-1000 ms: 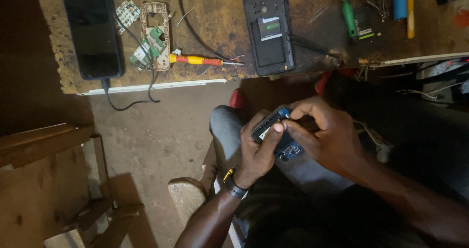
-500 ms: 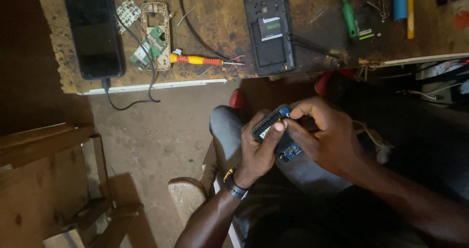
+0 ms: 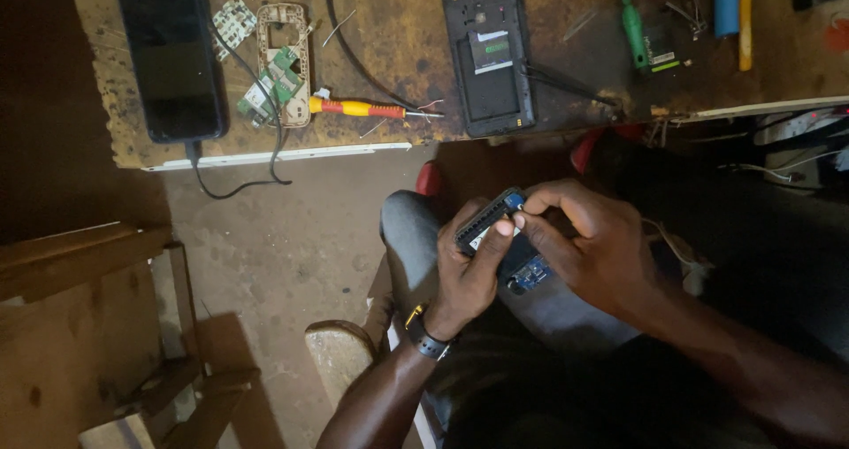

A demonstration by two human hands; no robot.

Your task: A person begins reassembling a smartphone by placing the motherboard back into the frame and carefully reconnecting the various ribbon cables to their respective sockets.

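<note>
My left hand [image 3: 467, 276] grips a small dark phone body [image 3: 485, 220] over my lap, thumb pressed against its upper edge. My right hand [image 3: 591, 244] comes from the right, its fingertips pinching the top end of the same phone body. A small blue circuit board [image 3: 531, 275] shows below the phone between both hands. A watch with a dark strap [image 3: 426, 338] sits on my left wrist.
The wooden workbench [image 3: 398, 24] above holds a black smartphone [image 3: 171, 53] with a cable, an opened phone frame with green board [image 3: 283, 67], a yellow-red screwdriver [image 3: 363, 108], an open-backed black phone [image 3: 488, 55] and a green screwdriver [image 3: 633, 24]. A wooden stool [image 3: 97, 325] stands at lower left.
My hands and the phone body stay in nearly the same place. The fingers of my right hand have shifted slightly on the phone's top end.
</note>
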